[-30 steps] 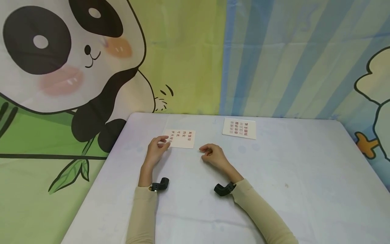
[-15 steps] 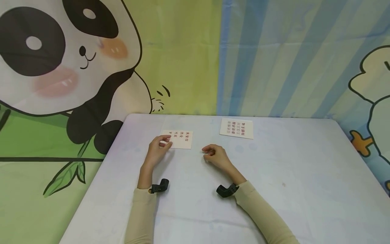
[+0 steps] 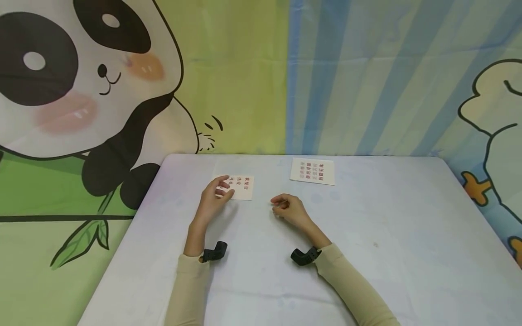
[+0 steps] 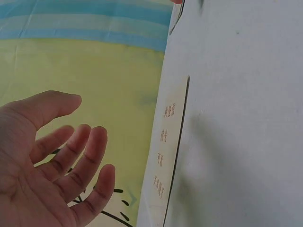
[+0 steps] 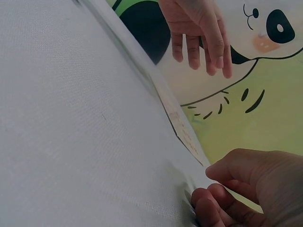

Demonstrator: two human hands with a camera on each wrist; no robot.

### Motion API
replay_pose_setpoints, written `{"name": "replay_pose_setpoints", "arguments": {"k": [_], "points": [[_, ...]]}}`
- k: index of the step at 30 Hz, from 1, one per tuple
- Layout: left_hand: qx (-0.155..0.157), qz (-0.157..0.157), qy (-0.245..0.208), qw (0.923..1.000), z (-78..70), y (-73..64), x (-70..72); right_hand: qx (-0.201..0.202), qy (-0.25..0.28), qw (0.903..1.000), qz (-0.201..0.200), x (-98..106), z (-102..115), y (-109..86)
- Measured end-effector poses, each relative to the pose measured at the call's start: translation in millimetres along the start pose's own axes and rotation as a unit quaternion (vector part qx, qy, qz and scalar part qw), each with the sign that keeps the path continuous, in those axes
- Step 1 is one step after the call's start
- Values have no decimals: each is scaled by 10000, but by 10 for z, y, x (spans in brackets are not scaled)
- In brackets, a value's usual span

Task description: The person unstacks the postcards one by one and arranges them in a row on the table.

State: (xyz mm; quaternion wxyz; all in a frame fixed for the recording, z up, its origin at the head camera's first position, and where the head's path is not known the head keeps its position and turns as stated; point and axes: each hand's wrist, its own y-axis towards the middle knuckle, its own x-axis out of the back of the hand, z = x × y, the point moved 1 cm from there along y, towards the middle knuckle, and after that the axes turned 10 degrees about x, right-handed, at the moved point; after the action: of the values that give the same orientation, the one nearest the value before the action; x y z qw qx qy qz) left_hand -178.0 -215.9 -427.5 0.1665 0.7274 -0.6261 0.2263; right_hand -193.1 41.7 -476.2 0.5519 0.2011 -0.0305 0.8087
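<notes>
In the head view a pale card with red characters (image 3: 244, 192) lies on the table, its left part hidden behind my left hand (image 3: 211, 199). That hand hovers over the card, fingers loosely bent and holding nothing. From the left wrist view, thumb and fingers stand apart, with the card (image 4: 166, 156) off to their right. My right hand (image 3: 291, 211) is right of this card and nearer to me, fingers loosely curled with nothing in them. Farther back on the right lies a second card (image 3: 312, 171), printed with red and grey characters.
Both cards lie on a white-covered table (image 3: 387, 217), the second one close to the back edge. Behind the table hangs a printed backdrop with a panda (image 3: 134, 113). Black wrist-worn cameras, on the left wrist (image 3: 214, 251) and on the right wrist (image 3: 306, 256), sit at the sleeve cuffs.
My left hand has shifted right relative to the near card, covering more of it, and its fingers have spread. The right hand has barely moved. The head view has turned slightly right.
</notes>
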Motion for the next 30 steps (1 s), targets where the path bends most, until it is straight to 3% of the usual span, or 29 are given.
{"name": "replay_pose_setpoints", "arguments": {"k": [5, 14, 22, 30], "points": [[-153, 77, -51, 9998, -77, -24, -78, -18, 155, 9999, -31, 47, -18, -14], [-875, 61, -162, 9960, -136, -69, -247, 382, 330, 9987, -118, 145, -65, -45], [-695, 392, -197, 9966, -189, -81, -374, 612, 405, 9962, -468, 234, -74, -61], [-853, 428, 75, 9954, -209, -90, -513, 542, 532, 9923, -981, 375, -118, -74]]}}
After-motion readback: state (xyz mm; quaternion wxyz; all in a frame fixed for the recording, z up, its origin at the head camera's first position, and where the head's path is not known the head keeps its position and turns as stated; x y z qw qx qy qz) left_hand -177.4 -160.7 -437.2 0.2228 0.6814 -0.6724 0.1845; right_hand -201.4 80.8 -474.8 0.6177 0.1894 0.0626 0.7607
